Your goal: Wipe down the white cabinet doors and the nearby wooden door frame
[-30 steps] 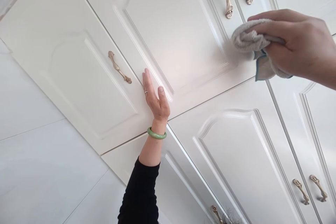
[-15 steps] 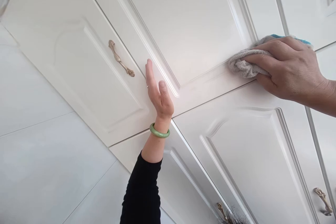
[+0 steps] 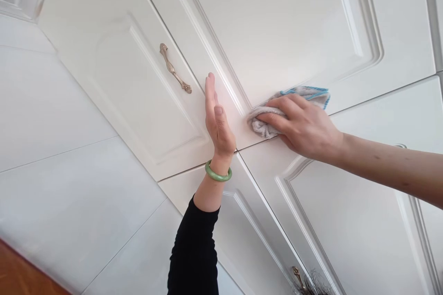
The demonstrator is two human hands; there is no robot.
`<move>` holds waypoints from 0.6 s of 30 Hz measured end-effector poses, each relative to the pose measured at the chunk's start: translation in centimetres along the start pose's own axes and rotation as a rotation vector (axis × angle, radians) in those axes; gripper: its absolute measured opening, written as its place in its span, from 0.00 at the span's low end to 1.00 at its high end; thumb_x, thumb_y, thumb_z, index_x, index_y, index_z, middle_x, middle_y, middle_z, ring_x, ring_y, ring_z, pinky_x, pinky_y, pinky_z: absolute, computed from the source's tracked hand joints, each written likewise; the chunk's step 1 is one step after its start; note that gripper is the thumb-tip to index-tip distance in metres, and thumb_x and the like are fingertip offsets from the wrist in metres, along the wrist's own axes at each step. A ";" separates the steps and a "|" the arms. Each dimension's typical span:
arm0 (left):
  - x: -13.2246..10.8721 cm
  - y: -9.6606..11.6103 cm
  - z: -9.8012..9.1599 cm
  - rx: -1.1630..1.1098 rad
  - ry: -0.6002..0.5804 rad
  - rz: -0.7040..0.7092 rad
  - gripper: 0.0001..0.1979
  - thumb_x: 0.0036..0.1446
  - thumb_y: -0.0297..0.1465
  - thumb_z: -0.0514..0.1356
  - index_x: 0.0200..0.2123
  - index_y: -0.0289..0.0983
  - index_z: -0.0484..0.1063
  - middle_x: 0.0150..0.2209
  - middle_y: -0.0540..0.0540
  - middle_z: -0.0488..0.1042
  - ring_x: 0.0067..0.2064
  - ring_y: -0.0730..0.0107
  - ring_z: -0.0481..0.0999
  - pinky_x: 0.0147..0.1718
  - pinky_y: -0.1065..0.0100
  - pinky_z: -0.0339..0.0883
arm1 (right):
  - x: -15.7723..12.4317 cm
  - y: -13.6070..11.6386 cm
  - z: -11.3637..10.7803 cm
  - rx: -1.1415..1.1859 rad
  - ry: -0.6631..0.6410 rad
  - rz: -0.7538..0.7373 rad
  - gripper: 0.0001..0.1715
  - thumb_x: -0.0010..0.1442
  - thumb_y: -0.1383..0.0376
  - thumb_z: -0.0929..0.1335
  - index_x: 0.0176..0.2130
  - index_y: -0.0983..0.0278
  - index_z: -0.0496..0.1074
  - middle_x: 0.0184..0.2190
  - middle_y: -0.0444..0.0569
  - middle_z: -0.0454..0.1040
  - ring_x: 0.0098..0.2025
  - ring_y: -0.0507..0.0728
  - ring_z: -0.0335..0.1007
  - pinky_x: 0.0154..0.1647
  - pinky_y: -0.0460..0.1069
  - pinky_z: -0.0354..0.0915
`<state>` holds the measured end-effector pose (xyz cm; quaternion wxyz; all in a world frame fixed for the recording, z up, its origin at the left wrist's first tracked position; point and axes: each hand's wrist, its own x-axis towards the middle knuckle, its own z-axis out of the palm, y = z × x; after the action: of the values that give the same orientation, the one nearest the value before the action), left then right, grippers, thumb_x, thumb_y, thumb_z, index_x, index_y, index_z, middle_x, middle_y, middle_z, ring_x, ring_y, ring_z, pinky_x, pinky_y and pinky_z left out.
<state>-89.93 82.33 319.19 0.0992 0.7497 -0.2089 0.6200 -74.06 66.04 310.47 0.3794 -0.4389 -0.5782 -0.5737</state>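
Running from the left, a tiled wall [image 3: 69, 156] is giving way to white panelled cupboard doors, the first door [image 3: 114, 78] carrying a brass handle [image 3: 175, 74]. Just right of that handle the left hand [image 3: 217, 117] is lying flat and open against the door edge, fingers straight, gripping nothing; a green bangle [image 3: 218, 173] is sitting on its wrist above a black sleeve [image 3: 194, 249]. Right of it, almost touching, the right hand [image 3: 300, 125] is pressing a grey cloth [image 3: 277, 110] with a blue hem against the lower left corner of the middle door [image 3: 284, 32], its fingers curled over the bunched cloth and holding it to the panel.

To wipe this corner well, it seems wise to be keeping the cloth flat under the fingertips, following the moulded groove into its angle and along the seam between doors, while the open palm is steadying the neighbouring door.

No brand, label or readable writing is showing anywhere.
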 end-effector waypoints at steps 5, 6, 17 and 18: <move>-0.6 1.3 -1.1 -0.050 0.003 -0.156 0.40 0.78 0.66 0.43 0.79 0.53 0.65 0.85 0.47 0.61 0.89 0.53 0.51 0.88 0.46 0.48 | 2.1 -2.6 2.0 0.170 -0.031 0.007 0.23 0.75 0.73 0.63 0.61 0.63 0.79 0.52 0.58 0.80 0.50 0.64 0.73 0.54 0.58 0.70; -0.6 1.7 -1.4 -0.068 0.006 -0.182 0.41 0.78 0.67 0.43 0.79 0.51 0.65 0.85 0.45 0.61 0.89 0.53 0.52 0.87 0.46 0.49 | 2.5 -2.9 2.3 0.205 -0.040 0.012 0.22 0.75 0.72 0.63 0.61 0.63 0.78 0.51 0.58 0.80 0.49 0.64 0.73 0.53 0.58 0.70; -1.2 7.1 -4.8 -0.159 0.180 -0.368 0.48 0.75 0.70 0.41 0.72 0.43 0.77 0.80 0.40 0.71 0.85 0.53 0.64 0.85 0.52 0.57 | 6.4 -7.0 2.6 1.231 -0.322 0.555 0.14 0.73 0.62 0.64 0.49 0.64 0.77 0.44 0.52 0.82 0.49 0.62 0.77 0.56 0.56 0.72; -1.6 7.8 -5.2 -0.146 0.208 -0.378 0.48 0.75 0.70 0.41 0.72 0.44 0.77 0.80 0.41 0.71 0.85 0.53 0.65 0.85 0.53 0.57 | 6.2 -7.8 2.8 1.430 -0.365 0.648 0.13 0.72 0.61 0.65 0.47 0.64 0.76 0.42 0.51 0.82 0.48 0.62 0.77 0.56 0.55 0.73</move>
<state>-98.19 77.79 317.87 0.2889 0.6982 -0.0977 0.6477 -83.28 69.59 313.52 0.6155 -0.3225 -0.7024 0.1543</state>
